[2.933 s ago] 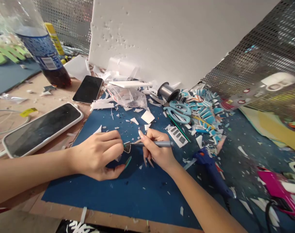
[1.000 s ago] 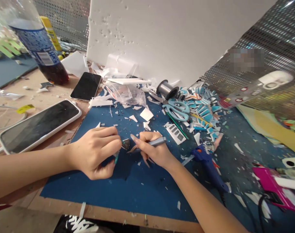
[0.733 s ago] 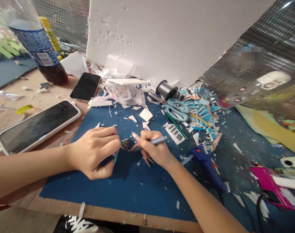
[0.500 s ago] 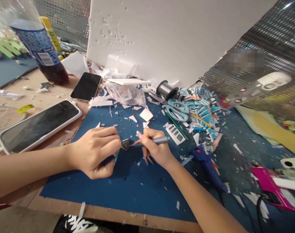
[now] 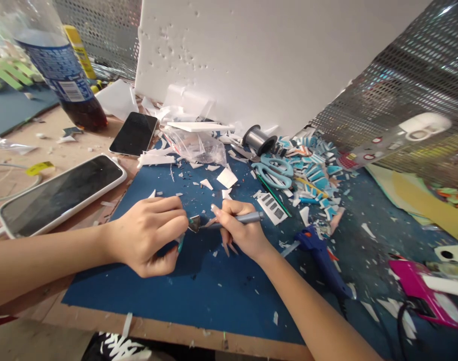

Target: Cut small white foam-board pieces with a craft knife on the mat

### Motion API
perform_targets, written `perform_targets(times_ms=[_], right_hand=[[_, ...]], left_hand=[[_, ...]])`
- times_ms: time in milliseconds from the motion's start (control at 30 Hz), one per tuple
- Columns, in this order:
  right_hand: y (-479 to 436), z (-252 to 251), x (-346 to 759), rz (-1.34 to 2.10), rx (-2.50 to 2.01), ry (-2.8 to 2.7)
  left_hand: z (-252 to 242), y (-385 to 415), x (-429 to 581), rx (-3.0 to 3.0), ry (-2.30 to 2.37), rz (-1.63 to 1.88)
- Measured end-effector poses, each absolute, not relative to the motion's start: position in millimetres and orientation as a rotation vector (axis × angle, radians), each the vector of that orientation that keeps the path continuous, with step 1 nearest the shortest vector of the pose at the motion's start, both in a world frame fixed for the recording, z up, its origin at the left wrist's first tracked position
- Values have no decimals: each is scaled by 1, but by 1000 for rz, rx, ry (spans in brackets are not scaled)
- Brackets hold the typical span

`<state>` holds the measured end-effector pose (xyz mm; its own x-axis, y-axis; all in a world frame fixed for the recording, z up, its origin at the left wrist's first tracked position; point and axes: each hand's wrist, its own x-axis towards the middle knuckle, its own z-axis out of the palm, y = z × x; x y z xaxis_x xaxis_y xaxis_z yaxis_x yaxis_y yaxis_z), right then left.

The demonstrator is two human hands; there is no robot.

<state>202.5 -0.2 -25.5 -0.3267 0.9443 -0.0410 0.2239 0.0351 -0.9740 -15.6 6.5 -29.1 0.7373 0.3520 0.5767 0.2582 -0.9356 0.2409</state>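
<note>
My left hand is closed, thumb and fingers pinching a small piece with a grey, dark-edged end and a bit of teal showing by the fingertips. Most of that piece is hidden by the hand. In my right hand is a grey marker pen, gripped between thumb and fingers and pointing left. The pen's front end is at the small piece; whether it touches cannot be made out. Both hands are over a blue cutting mat.
Light-blue scissors, a wire spool and foam scraps lie behind the hands. To the right is a blue glue gun. On the left are a white-cased phone, a black phone and a cola bottle.
</note>
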Motion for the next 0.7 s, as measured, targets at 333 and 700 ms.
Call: perform_targets(times_ms=[333,700], right_hand=[[-1,-23,202,1408,-1182,-1637],[7,-30,199,1397,-966,-1016]], left_hand=[[-28,7,-16,2806,508,968],[-29,-3,-5,2734,978,810]])
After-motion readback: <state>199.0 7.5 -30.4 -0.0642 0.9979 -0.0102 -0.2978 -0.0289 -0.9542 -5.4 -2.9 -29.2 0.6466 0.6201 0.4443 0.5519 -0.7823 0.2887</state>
